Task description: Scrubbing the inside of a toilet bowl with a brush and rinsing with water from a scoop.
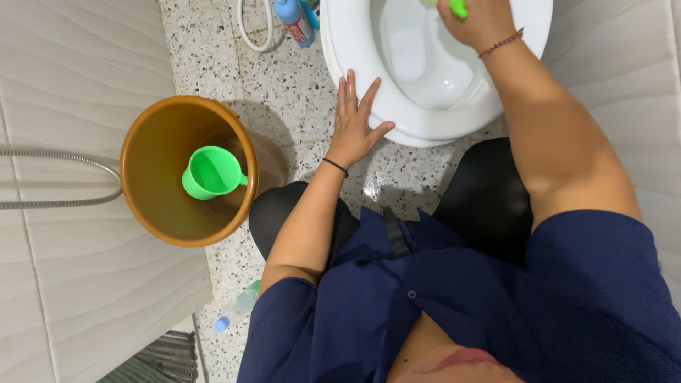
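- Nearest, a clear bottle with a blue cap lies on the speckled floor, just beside the person's knee.
- Next, a brown bucket stands by the tiled wall, with a green scoop inside it.
- Left hand: flat on the white toilet rim, fingers spread apart (nothing gripped).
- Right hand: over the bowl, fingers clamped on a green handle (mostly cut off by the top edge).
- Farthest, a blue bottle stands beside the toilet.
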